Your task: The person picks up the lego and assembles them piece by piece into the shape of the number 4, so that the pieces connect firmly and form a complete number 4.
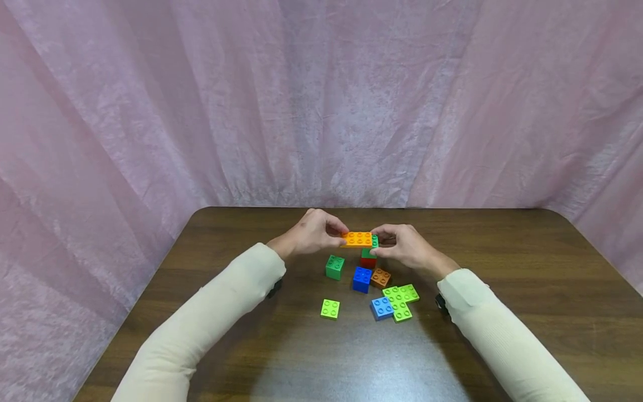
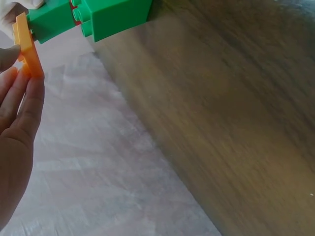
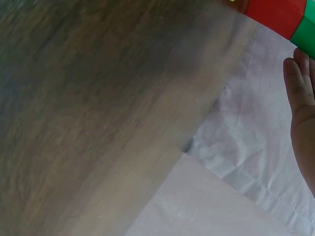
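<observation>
Head view showed both hands meeting over a brown wooden table (image 1: 527,268), with an orange brick (image 1: 358,239) raised above its surface between them. The left hand (image 1: 313,230) pinched the left end of that flat, eight-studded brick between thumb and fingers. The right hand (image 1: 408,245) gripped the green brick (image 1: 369,253) of a small stack, thumb on the near side and fingers on the far side. This green brick stood on a red brick (image 1: 368,262), and the orange brick lay across part of its top; whether the studs were fully pressed in could not be told. Left of the stack and nearer the person stood a separate green block (image 1: 334,268). A dark blue block (image 1: 361,280) sat in front of the stack, just beside a brown brick (image 1: 380,278). Nearer still, a light blue brick (image 1: 382,308) touched a cluster of lime bricks (image 1: 402,295), while a single lime square (image 1: 330,309) lay apart to the left. Behind the table hung a pink curtain (image 1: 321,100).
</observation>
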